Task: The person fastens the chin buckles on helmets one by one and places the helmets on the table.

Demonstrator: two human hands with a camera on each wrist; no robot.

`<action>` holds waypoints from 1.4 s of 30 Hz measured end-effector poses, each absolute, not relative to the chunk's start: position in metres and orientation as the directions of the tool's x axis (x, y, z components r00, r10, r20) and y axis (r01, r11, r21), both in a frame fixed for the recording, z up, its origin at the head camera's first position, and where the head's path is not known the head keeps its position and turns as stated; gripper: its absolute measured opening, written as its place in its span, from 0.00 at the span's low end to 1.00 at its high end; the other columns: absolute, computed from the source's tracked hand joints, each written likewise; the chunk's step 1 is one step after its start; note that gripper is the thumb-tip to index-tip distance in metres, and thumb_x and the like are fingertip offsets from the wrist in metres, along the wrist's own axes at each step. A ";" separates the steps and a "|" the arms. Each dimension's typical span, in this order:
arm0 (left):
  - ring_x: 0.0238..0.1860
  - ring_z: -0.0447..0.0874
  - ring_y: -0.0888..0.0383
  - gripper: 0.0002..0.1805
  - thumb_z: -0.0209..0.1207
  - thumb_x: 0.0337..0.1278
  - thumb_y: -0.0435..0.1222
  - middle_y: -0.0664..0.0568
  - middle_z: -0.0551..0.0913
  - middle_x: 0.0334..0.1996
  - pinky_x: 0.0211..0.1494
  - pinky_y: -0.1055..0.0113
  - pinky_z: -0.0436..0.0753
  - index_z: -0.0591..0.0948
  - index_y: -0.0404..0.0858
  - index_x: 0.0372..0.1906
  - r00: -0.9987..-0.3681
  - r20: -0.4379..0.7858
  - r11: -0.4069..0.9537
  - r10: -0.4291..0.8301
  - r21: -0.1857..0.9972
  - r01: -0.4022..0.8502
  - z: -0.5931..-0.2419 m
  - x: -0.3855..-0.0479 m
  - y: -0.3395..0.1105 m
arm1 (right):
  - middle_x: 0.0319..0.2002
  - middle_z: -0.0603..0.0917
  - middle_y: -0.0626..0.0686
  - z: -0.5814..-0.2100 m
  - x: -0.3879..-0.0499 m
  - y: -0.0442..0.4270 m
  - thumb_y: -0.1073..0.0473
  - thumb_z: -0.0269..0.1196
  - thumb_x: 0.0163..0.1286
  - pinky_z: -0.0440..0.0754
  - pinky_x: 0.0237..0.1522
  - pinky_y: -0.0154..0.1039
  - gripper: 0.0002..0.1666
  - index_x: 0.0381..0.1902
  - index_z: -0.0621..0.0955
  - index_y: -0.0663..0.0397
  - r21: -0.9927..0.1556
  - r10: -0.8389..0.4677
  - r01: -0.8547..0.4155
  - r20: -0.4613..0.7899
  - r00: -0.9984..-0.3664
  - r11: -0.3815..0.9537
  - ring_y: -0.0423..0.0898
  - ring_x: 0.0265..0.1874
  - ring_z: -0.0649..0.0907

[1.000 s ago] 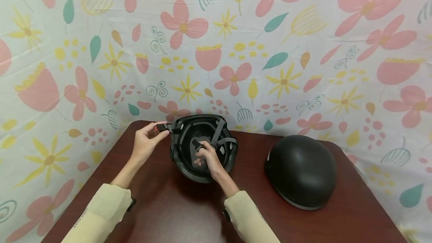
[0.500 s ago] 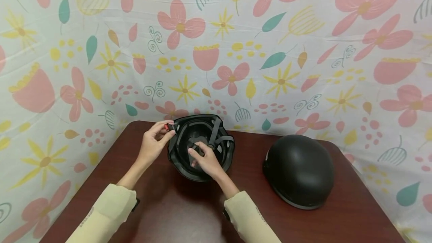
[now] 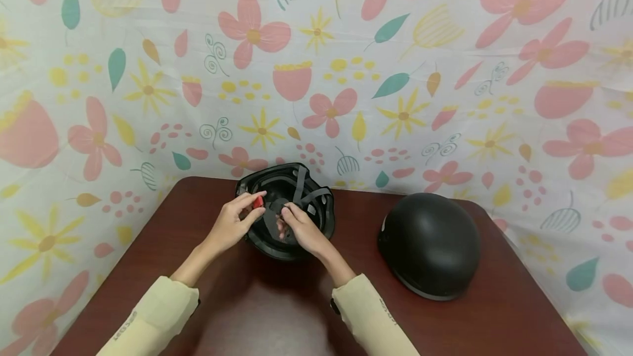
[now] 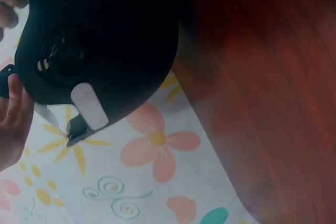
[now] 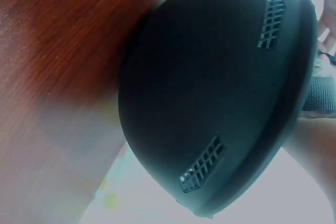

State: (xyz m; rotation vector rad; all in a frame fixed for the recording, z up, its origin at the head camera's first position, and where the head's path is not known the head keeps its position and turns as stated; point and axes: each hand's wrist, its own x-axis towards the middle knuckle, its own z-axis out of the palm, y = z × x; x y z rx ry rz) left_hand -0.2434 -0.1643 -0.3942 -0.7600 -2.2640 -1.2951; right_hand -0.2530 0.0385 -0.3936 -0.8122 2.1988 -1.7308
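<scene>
The black helmet (image 3: 323, 227) sits toward the back of the table (image 3: 267, 304), hollow side facing up and tipped toward the person, so you can see right into the liner. Both hands are working at the opening. Left hand (image 3: 232, 221) has the red clip (image 3: 257, 202) pinched between thumb and fingertips; right hand (image 3: 304, 229) seems to be pinching a dark strap end (image 3: 284, 210), though the exact grip is too small to tell. The hands are near each other but apart.

My read: this is the strap-and-buckle stage, and the next move calls for lining up the two ends — keeping the webbing untwisted.

Pose-wise, both forearms reach in from the front, left angling rightward, right angling leftward. Off to the right — well apart — a second helmet (image 3: 430, 246) lies dome up.
</scene>
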 end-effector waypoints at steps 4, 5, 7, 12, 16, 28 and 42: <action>0.29 0.69 0.65 0.20 0.60 0.63 0.31 0.51 0.79 0.34 0.30 0.68 0.73 0.79 0.36 0.59 -0.743 0.607 0.436 0.282 0.609 0.663 -0.397 -0.243 -0.161 | 0.32 0.72 0.49 -0.389 -0.254 0.043 0.53 0.37 0.82 0.78 0.42 0.45 0.20 0.43 0.69 0.65 -0.960 -0.559 -0.260 0.161 -0.813 0.102 0.42 0.29 0.73; 0.29 0.69 0.65 0.19 0.61 0.63 0.31 0.52 0.79 0.35 0.30 0.67 0.73 0.80 0.36 0.59 -0.741 0.606 0.439 0.289 0.604 0.665 -0.398 -0.243 -0.160 | 0.31 0.72 0.49 -0.388 -0.254 0.045 0.53 0.37 0.82 0.78 0.40 0.42 0.20 0.42 0.69 0.64 -0.964 -0.563 -0.251 0.162 -0.811 0.085 0.42 0.29 0.73; 0.30 0.70 0.65 0.19 0.61 0.62 0.32 0.53 0.79 0.35 0.31 0.68 0.73 0.80 0.38 0.58 -0.737 0.604 0.450 0.303 0.592 0.669 -0.399 -0.242 -0.159 | 0.31 0.71 0.49 -0.388 -0.256 0.048 0.53 0.38 0.82 0.74 0.38 0.37 0.19 0.40 0.69 0.62 -0.972 -0.573 -0.229 0.156 -0.805 0.057 0.42 0.28 0.71; 0.32 0.69 0.63 0.20 0.64 0.59 0.32 0.55 0.78 0.34 0.33 0.72 0.69 0.81 0.40 0.58 -0.718 0.601 0.483 0.351 0.541 0.688 -0.401 -0.238 -0.160 | 0.27 0.69 0.50 -0.388 -0.259 0.054 0.53 0.40 0.81 0.70 0.35 0.34 0.20 0.37 0.69 0.64 -0.962 -0.636 -0.258 0.142 -0.759 0.092 0.43 0.26 0.69; 0.36 0.71 0.61 0.20 0.64 0.59 0.31 0.55 0.80 0.36 0.38 0.69 0.70 0.81 0.38 0.57 -0.696 0.605 0.504 0.387 0.493 0.709 -0.404 -0.236 -0.161 | 0.25 0.67 0.50 -0.387 -0.261 0.055 0.55 0.42 0.81 0.68 0.35 0.33 0.20 0.35 0.69 0.66 -0.944 -0.674 -0.287 0.106 -0.731 0.163 0.43 0.25 0.68; 0.42 0.76 0.54 0.19 0.65 0.56 0.31 0.45 0.85 0.45 0.44 0.58 0.79 0.81 0.32 0.53 -0.693 0.597 0.506 0.405 0.485 0.714 -0.402 -0.231 -0.154 | 0.24 0.69 0.48 -0.386 -0.258 0.056 0.57 0.43 0.80 0.68 0.33 0.33 0.18 0.36 0.72 0.66 -0.917 -0.678 -0.303 0.051 -0.733 0.259 0.42 0.24 0.68; 0.40 0.81 0.53 0.13 0.65 0.55 0.27 0.42 0.84 0.40 0.39 0.67 0.79 0.78 0.31 0.45 -0.634 0.670 0.408 0.386 0.492 0.769 -0.406 -0.232 -0.138 | 0.20 0.67 0.47 -0.389 -0.259 0.054 0.56 0.42 0.81 0.66 0.29 0.31 0.19 0.35 0.69 0.67 -0.955 -0.687 -0.220 0.025 -0.727 0.197 0.40 0.21 0.66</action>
